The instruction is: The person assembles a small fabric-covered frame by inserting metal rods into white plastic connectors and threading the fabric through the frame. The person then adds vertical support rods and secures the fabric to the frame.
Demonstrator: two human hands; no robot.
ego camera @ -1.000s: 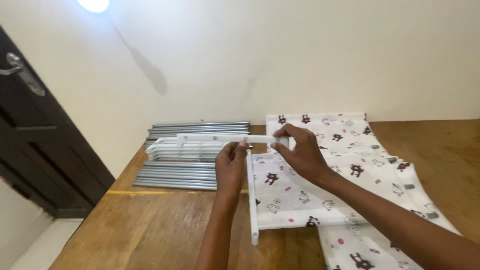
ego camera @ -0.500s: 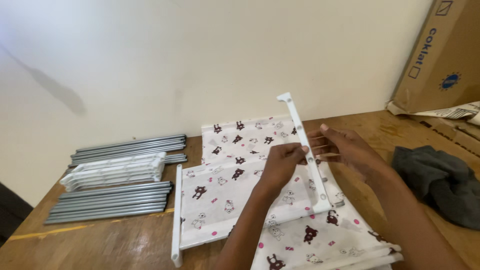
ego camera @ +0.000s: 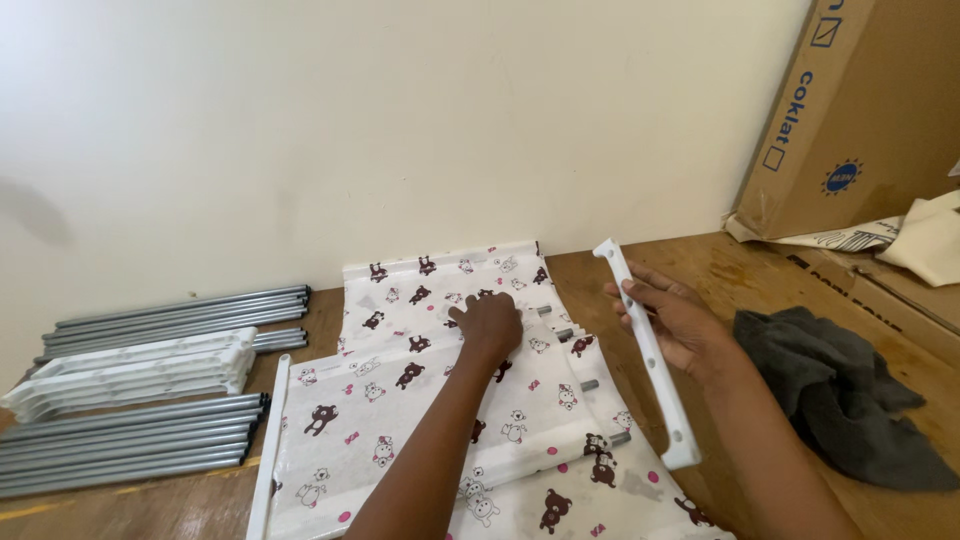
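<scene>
The right hand [ego camera: 672, 322] grasped a white plastic bar [ego camera: 648, 352] — held off the printed fabric's [ego camera: 420, 400] right edge, beside grey tube ends [ego camera: 590, 385]. The left hand [ego camera: 488, 325] pressed flat, fingers loose, near the fabric's far edge.

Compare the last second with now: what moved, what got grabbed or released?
The right hand has pulled the white plastic bar rightward off the fabric panel's rod ends, which now show bare. The left hand let go of the bar and now presses flat on the printed fabric. Unchanged: the grey metal tubes and white connector stack at left, the second white bar on the fabric's left edge.
</scene>
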